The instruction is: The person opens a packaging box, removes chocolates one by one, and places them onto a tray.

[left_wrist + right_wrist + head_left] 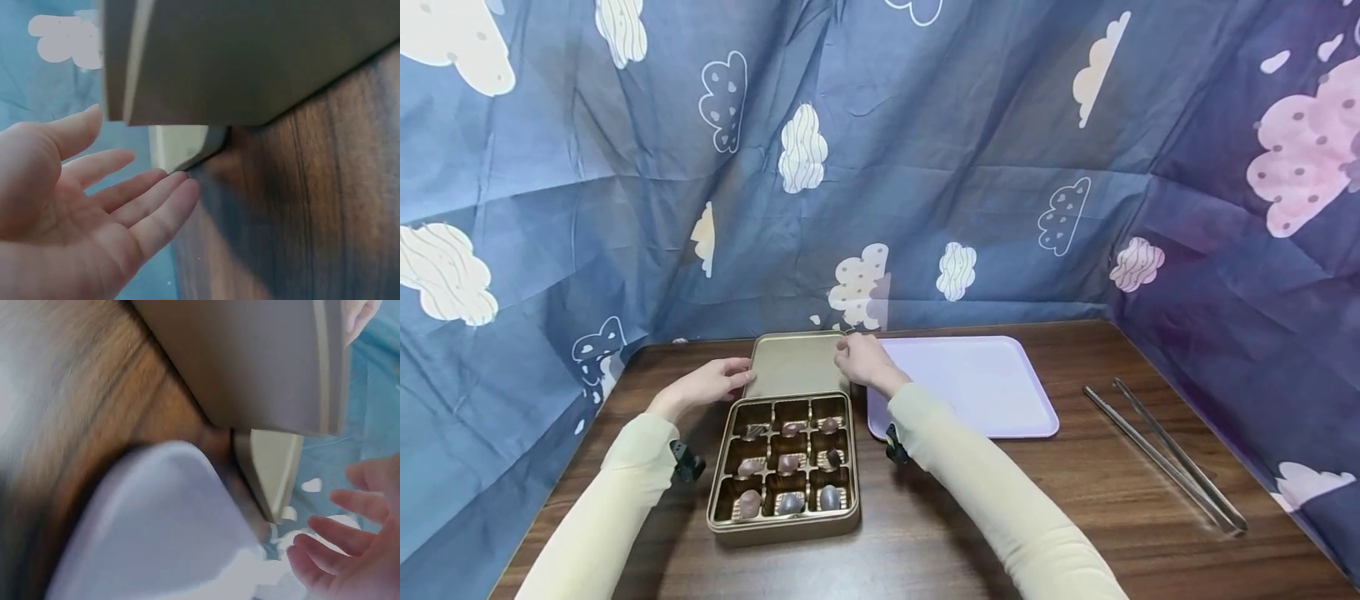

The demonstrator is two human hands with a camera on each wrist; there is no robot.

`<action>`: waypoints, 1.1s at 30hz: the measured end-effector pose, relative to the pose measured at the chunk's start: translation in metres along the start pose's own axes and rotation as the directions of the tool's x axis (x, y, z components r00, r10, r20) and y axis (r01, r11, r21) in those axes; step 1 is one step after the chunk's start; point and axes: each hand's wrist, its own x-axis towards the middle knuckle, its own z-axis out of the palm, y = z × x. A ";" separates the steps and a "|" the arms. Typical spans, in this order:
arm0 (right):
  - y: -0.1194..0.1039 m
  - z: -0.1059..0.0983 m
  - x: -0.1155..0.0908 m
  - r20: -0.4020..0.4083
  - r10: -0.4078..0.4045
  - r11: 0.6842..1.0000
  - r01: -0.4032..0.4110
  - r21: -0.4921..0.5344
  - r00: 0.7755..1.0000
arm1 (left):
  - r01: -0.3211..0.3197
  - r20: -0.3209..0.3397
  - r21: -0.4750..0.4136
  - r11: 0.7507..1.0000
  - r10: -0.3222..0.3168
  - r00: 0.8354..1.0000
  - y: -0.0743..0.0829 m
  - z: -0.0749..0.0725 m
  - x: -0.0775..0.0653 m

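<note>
A gold tin box (790, 532) stands on the table with a divided insert holding several chocolates (787, 463), one or so per compartment. Directly behind it lies its gold lid (801, 362), flat against the tabletop. My left hand (711, 383) is beside the lid's left edge; in the left wrist view its fingers are extended and spread, with nothing in them. At the lid's far right corner is my right hand (868, 364). Seen from the right wrist, this hand's fingers are loosely bent and apart from the lid (272, 469), holding nothing.
A pale purple tray (970, 387) lies right of the lid, partly under my right forearm. Metal tongs (1172, 462) rest farther right, jaws pointing away. A blue curtain with clouds (880, 167) hangs behind the wooden table (925, 533).
</note>
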 end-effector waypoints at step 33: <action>0.039 -0.069 -0.133 -0.059 -0.124 0.991 0.120 -0.063 0.991 | -0.034 -0.319 0.219 0.975 0.104 0.942 0.035 0.046 -0.118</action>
